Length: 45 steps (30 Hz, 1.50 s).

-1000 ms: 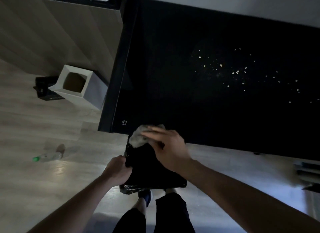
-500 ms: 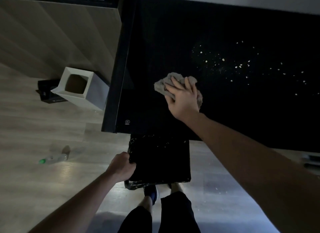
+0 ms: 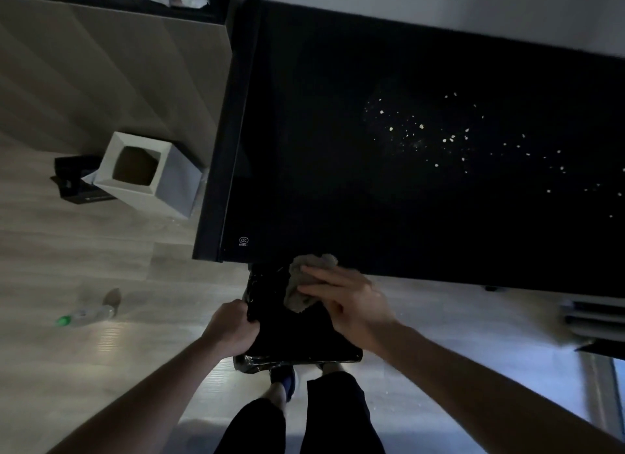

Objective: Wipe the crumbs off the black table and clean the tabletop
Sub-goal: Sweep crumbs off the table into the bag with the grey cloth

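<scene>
The right hand [image 3: 345,301], gripping the rag [image 3: 306,281], is back at the table [image 3: 338,183] edge, sweeping into the tray [image 3: 304,338] the left hand [image 3: 233,328] is clutching. Most crumbs [image 3: 439,135] are still lying far right, so more passes are coming.

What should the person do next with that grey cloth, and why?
Probably carry the cloth back out to the crumbs and sweep them toward the near edge. The right hand has it at the table edge over the black tray that the left hand grips, yet many crumbs lie scattered far right.
</scene>
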{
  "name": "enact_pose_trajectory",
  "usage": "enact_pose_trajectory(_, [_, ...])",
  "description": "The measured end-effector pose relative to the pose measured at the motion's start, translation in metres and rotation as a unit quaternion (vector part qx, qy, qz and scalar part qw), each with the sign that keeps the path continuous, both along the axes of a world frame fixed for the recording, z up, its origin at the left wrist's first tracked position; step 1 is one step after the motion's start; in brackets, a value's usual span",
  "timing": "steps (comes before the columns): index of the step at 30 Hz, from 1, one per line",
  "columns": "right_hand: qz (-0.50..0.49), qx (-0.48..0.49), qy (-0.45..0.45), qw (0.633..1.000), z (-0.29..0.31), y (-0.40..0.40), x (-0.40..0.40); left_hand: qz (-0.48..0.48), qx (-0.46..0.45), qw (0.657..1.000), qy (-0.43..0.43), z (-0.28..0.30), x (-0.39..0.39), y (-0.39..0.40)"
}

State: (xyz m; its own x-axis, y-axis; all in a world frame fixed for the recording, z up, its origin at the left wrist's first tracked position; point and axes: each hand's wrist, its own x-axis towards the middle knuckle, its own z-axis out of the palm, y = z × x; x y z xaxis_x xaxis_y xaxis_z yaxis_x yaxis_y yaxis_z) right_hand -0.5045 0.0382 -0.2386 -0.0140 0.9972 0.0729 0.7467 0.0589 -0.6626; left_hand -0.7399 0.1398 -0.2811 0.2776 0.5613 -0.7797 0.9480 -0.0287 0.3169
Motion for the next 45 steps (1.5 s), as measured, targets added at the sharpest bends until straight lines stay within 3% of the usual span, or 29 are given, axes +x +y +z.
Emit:
enact_pose_trajectory(4, [-0.187, 0.029, 0.053, 0.981, 0.018, 0.042, 0.07, -0.009, 0.001, 1.0, -0.009, -0.001, 0.005, -0.004])
enact_pose_trajectory(9, [-0.264, -0.033, -0.053, 0.963, 0.017, 0.1, 0.147, -0.02, 0.007, 1.0, -0.009, -0.006, 0.012, -0.007])
enact_pose_trajectory(13, [-0.252, -0.155, -0.14, 0.945, -0.013, 0.133, 0.158, -0.031, 0.017, 0.999, -0.002, -0.009, 0.018, -0.007])
enact_pose_trajectory(16, [-0.265, -0.148, -0.17, 0.937, -0.027, 0.13, 0.135, -0.037, 0.016, 0.999, -0.001, -0.011, 0.021, -0.008])
enact_pose_trajectory(21, [-0.158, -0.057, -0.135, 0.977, -0.019, 0.063, 0.089, -0.034, 0.014, 0.999, -0.002, -0.005, 0.03, -0.009])
enact_pose_trajectory(30, [-0.01, -0.065, 0.018, 0.998, 0.0, -0.035, 0.059, -0.013, -0.013, 1.0, 0.004, 0.001, 0.053, -0.019])
enact_pose_trajectory(36, [-0.085, -0.015, 0.092, 0.992, 0.023, 0.038, 0.145, 0.006, 0.007, 1.0, 0.015, 0.008, 0.076, -0.034])
enact_pose_trajectory(45, [-0.192, -0.045, -0.041, 0.98, 0.022, 0.214, 0.269, 0.057, 0.008, 0.998, 0.021, 0.001, 0.105, -0.061])
